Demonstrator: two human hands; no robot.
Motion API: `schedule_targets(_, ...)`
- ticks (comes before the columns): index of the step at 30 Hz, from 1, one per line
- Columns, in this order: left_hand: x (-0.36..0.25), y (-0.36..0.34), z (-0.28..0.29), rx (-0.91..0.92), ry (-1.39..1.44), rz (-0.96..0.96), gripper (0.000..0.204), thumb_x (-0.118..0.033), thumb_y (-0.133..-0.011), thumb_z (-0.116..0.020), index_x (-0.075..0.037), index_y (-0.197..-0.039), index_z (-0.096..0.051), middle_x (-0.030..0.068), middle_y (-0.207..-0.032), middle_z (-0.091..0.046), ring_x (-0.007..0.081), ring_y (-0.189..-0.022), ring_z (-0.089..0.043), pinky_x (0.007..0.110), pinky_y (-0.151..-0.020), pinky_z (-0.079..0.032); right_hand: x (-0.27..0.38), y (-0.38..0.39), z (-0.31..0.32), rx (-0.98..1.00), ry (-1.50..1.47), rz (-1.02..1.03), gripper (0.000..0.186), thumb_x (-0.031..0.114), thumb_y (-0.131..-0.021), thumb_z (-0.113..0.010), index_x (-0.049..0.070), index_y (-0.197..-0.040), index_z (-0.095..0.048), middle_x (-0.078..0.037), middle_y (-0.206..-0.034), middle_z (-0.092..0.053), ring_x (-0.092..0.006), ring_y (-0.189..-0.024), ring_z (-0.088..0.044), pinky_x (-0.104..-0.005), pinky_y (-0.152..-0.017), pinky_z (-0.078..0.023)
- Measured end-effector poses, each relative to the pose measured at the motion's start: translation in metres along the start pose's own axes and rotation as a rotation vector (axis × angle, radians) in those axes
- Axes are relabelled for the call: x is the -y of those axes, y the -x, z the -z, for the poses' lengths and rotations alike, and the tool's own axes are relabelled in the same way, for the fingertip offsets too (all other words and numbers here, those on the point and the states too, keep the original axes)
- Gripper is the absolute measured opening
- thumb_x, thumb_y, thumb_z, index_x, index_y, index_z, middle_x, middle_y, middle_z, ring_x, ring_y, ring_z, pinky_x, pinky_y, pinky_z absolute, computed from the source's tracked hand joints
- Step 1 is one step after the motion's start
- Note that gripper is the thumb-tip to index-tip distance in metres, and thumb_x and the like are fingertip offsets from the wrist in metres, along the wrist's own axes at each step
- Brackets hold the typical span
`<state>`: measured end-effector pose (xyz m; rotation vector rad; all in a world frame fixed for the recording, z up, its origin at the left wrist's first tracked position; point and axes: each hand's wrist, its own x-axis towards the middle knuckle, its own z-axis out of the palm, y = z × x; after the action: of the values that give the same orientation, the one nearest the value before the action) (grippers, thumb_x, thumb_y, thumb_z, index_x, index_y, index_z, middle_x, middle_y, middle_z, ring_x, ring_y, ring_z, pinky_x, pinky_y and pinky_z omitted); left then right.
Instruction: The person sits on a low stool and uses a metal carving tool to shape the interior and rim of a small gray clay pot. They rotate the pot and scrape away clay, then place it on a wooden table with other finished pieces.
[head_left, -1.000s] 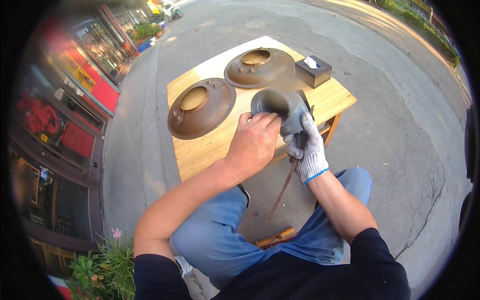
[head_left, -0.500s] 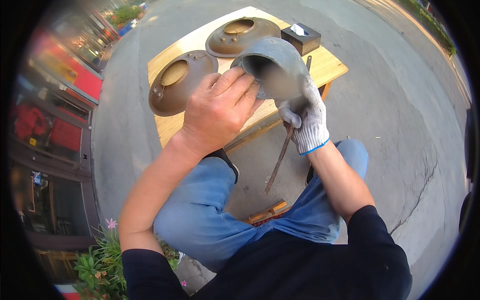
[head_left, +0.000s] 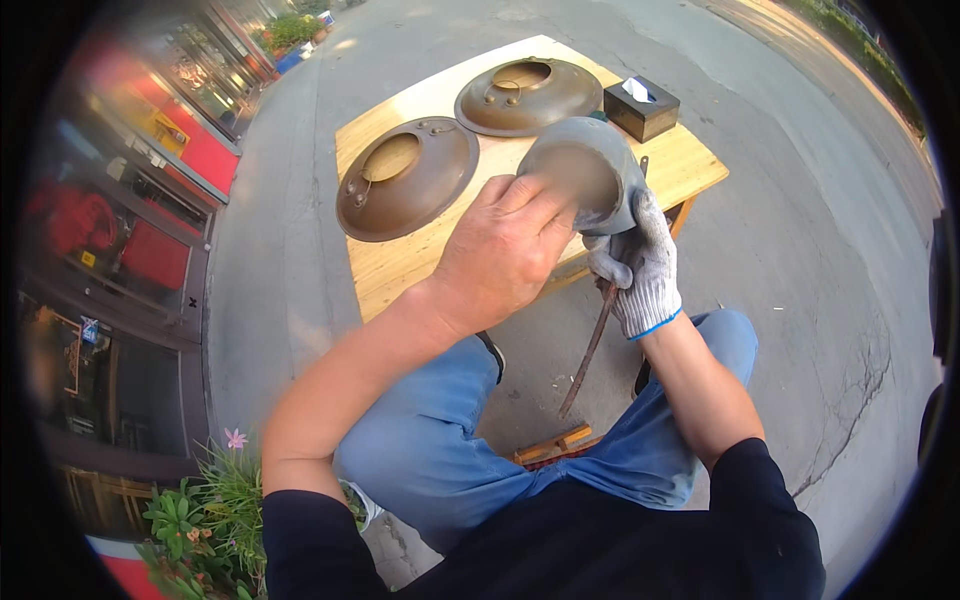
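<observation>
Left hand [head_left: 505,255], bare, lies flat w/ fingers stretched over the open mouth of a grey metal bowl [head_left: 590,175], fingertips on its near rim and inner wall, palm toward the bowl; not curled into a grip, more a press against it. Right hand [head_left: 640,265], in a white knit glove w/ blue cuff, is wrapped under the bowl's lower right side, fingers closed round it, carrying the weight. Bowl is tipped on its side, mouth facing back toward the person, held up in the air over the near right part of a low wooden table [head_left: 660,170], at about its front edge. A thin dark rod [head_left: 592,345] slants down from below the gloved hand toward the pavement btwn the knees; can't tell whether the glove grips it too. On the table: 2 round bronze-coloured lids, 1 at left [head_left: 405,180] reaching close to the table's left edge, 1 at the back [head_left: 528,95], the 2 nearly touching. A small dark tissue box [head_left: 642,108] sits at the right rear corner, just beside the bowl. Bare tabletop shows along the front strip and right corner. Open grey pavement [head_left: 800,200] to the right and behind the table; shopfronts close on the left. A wooden piece [head_left: 555,445] lies on the ground btwn the legs.
</observation>
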<state>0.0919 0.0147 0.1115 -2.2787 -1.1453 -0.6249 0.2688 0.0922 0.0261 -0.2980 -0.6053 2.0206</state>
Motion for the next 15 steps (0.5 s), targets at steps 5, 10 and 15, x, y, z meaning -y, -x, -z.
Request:
schedule_targets(5,-0.003,-0.004,0.003,-0.019,0.046,0.072,0.031,-0.011,-0.082,-0.075,0.003,-0.110,-0.071,0.0103,-0.119,-0.068,0.0271,-0.111,-0.062,0.040,-0.094,-0.049,-0.002,0.001,-0.013,-0.083,0.006,0.018,0.042,0.043,-0.100,-0.064,0.014,-0.130,-0.057,-0.012,-0.094,-0.070,-0.0166,-0.047,-0.056,-0.0228,-0.030,-0.029)
schedule_targets(10,-0.002,-0.006,0.003,-0.022,0.154,0.101,0.030,-0.009,-0.082,-0.076,0.002,-0.110,-0.071,0.0104,-0.118,-0.069,0.0280,-0.110,-0.062,0.040,-0.093,-0.049,-0.003,-0.001,0.001,-0.026,0.015,-0.005,0.047,0.043,-0.100,-0.064,0.013,-0.135,-0.055,-0.011,-0.096,-0.069,-0.0142,-0.049,-0.055,-0.0211,-0.032,-0.031)
schedule_targets(15,0.001,-0.005,0.004,-0.020,0.145,0.067,0.026,-0.010,-0.081,-0.078,0.002,-0.103,-0.072,0.0095,-0.113,-0.070,0.0274,-0.103,-0.065,0.040,-0.090,-0.051,-0.003,0.001,-0.010,-0.060,-0.004,-0.001,0.050,0.043,-0.100,-0.064,0.009,-0.136,-0.054,-0.010,-0.096,-0.069,-0.0126,-0.061,-0.062,-0.0196,-0.035,-0.037)
